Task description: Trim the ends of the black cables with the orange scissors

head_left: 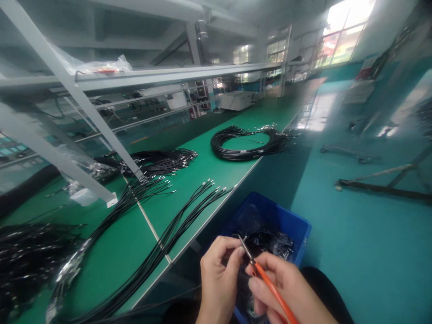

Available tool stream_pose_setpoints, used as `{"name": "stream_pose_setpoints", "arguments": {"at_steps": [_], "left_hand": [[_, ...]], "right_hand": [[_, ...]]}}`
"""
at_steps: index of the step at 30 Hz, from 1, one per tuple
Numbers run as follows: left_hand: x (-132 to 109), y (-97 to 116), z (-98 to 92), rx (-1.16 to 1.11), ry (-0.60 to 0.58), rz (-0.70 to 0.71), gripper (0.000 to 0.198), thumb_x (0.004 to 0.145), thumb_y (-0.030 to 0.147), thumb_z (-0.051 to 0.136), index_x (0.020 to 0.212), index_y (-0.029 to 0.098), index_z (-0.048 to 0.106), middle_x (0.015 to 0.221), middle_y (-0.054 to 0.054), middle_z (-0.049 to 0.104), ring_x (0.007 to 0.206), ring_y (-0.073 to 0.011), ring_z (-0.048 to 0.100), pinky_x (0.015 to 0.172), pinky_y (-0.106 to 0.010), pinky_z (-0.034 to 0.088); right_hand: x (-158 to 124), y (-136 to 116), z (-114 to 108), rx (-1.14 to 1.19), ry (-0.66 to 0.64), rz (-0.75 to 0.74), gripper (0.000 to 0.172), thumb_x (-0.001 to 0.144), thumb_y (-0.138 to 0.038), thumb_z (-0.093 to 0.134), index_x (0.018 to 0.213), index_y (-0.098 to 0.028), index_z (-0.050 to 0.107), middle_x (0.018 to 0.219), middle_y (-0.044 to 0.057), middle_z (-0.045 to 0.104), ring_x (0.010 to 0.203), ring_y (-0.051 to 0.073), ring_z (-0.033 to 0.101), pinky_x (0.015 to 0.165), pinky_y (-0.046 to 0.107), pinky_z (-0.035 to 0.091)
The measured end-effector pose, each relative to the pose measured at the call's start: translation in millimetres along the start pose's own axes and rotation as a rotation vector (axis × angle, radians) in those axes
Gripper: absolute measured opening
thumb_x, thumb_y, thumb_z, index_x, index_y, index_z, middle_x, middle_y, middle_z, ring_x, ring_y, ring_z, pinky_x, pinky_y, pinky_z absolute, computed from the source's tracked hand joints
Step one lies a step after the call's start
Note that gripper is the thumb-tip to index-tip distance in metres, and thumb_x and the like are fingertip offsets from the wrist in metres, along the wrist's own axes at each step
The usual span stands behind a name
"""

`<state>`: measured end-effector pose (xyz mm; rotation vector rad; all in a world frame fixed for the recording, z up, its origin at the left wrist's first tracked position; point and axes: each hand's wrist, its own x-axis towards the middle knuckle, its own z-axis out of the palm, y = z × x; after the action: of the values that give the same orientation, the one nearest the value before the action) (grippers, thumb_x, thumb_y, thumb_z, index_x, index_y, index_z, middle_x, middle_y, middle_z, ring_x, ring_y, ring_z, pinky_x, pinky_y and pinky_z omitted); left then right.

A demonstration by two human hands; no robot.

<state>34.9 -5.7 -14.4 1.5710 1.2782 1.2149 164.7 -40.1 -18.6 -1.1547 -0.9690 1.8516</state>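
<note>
My right hand (286,288) grips an orange-handled tool (270,283) whose metal tip points up toward my left hand. My left hand (219,274) is closed in a pinch at the tool's tip, holding something too small to make out. Both hands hover over a blue bin (297,225) with dark wire scraps inside, just off the bench's front edge. A bundle of black cables with metal ends (175,220) lies on the green bench (209,171) to the left of my hands.
A coil of black cable (249,144) lies farther along the bench. More black cable bundles (158,162) and a dark heap (27,256) sit at left. Grey frame struts (84,108) cross above the bench. Teal floor (364,247) stretches right.
</note>
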Motion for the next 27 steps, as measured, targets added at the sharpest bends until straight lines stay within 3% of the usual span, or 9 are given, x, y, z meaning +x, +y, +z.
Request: {"name": "stream_pose_setpoints", "arguments": {"at_steps": [3, 6, 9, 11, 15, 19, 27], "left_hand": [[-0.1, 0.5, 0.2, 0.084, 0.023, 0.061, 0.010, 0.079, 0.019, 0.057, 0.075, 0.019, 0.066, 0.070, -0.001, 0.063, 0.065, -0.0168, 0.060, 0.061, -0.025, 0.046], [-0.8, 3.2, 0.8, 0.193, 0.025, 0.141, 0.008, 0.079, 0.019, 0.059, 0.075, 0.019, 0.065, 0.069, -0.001, 0.061, 0.064, -0.0163, 0.059, 0.060, -0.025, 0.045], [-3.3, 7.1, 2.2, 0.272, -0.004, 0.188, 0.009, 0.080, 0.019, 0.058, 0.072, 0.020, 0.063, 0.067, -0.001, 0.059, 0.062, -0.0153, 0.058, 0.057, -0.024, 0.043], [-6.0, 8.6, 3.4, 0.316, -0.027, 0.214, 0.009, 0.081, 0.019, 0.057, 0.073, 0.020, 0.062, 0.067, -0.001, 0.057, 0.060, -0.0148, 0.057, 0.056, -0.023, 0.042], [-12.7, 7.1, 7.9, 0.463, -0.031, 0.313, 0.013, 0.083, 0.019, 0.052, 0.075, 0.020, 0.062, 0.066, -0.002, 0.054, 0.057, -0.0147, 0.053, 0.054, -0.024, 0.039], [-17.0, 6.6, 11.8, 0.558, 0.020, 0.373, 0.017, 0.083, 0.020, 0.051, 0.073, 0.021, 0.063, 0.064, -0.002, 0.054, 0.055, -0.0151, 0.052, 0.052, -0.024, 0.037], [-5.4, 12.8, -5.4, 0.196, -0.105, 0.098, 0.011, 0.078, 0.019, 0.059, 0.067, 0.020, 0.063, 0.065, 0.000, 0.057, 0.059, -0.0137, 0.054, 0.055, -0.022, 0.040]], "right_hand": [[-2.8, 5.3, -0.5, -0.064, 0.083, -0.023, 0.022, 0.069, -0.027, 0.066, 0.075, -0.019, 0.048, 0.049, -0.006, 0.055, 0.038, 0.006, 0.045, 0.041, 0.017, 0.033], [-6.0, 8.0, 0.8, -0.050, 0.277, -0.191, 0.025, 0.064, -0.021, 0.070, 0.081, -0.019, 0.052, 0.062, -0.004, 0.058, 0.057, 0.012, 0.055, 0.054, 0.022, 0.043], [-5.7, 2.1, 4.7, -0.027, 0.505, -0.355, 0.033, 0.065, -0.025, 0.071, 0.091, -0.021, 0.052, 0.073, -0.001, 0.062, 0.072, 0.017, 0.059, 0.068, 0.027, 0.047], [-3.4, -5.5, 7.4, 0.006, 0.578, -0.422, 0.038, 0.065, -0.030, 0.073, 0.094, -0.022, 0.051, 0.078, 0.000, 0.063, 0.077, 0.018, 0.060, 0.072, 0.028, 0.048], [3.8, -18.1, 8.2, 0.079, 0.604, -0.409, 0.041, 0.065, -0.034, 0.075, 0.095, -0.022, 0.051, 0.076, -0.001, 0.062, 0.069, 0.016, 0.060, 0.066, 0.026, 0.049], [10.1, -15.6, 6.1, -0.009, 0.627, -0.383, 0.039, 0.062, -0.030, 0.078, 0.090, -0.020, 0.052, 0.073, 0.000, 0.062, 0.068, 0.018, 0.061, 0.064, 0.028, 0.050], [4.7, 1.9, 9.2, 0.005, 0.620, -0.482, 0.034, 0.065, -0.025, 0.071, 0.093, -0.023, 0.051, 0.076, 0.001, 0.063, 0.072, 0.018, 0.061, 0.067, 0.029, 0.052]]}}
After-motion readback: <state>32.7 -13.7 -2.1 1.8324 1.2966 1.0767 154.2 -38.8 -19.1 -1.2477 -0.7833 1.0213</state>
